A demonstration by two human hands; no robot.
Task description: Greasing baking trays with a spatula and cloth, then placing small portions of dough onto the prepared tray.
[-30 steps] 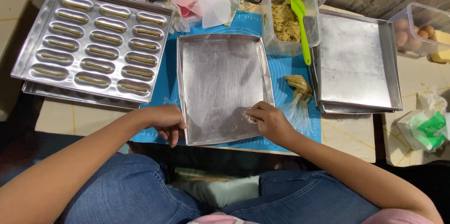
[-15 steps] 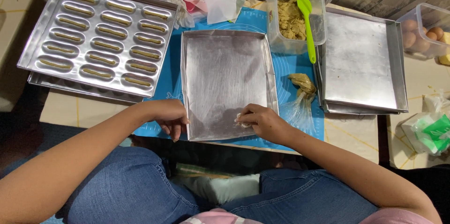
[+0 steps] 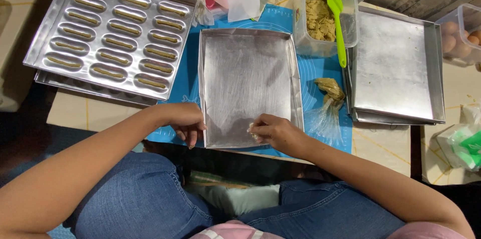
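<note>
A shallow rectangular metal tray (image 3: 248,74) lies on a blue mat (image 3: 313,71) in front of me. My left hand (image 3: 186,121) grips its near left corner, fingers curled over the rim. My right hand (image 3: 278,134) is inside the tray at its near edge. Its fingertips pinch a small whitish wad (image 3: 252,130) pressed against the tray's floor. The floor looks smeared and streaky.
A metal mould tray (image 3: 112,34) with several oblong cavities holding dough strips sits at the left. A clear tub of dough (image 3: 320,16) with a green spatula (image 3: 338,24) stands behind. A plastic bag with dough (image 3: 328,96), stacked flat trays (image 3: 396,64) and an egg box (image 3: 463,34) are at the right.
My right hand has slid a little to the left along the tray's near edge with the wad. My left hand has stayed on the corner.
</note>
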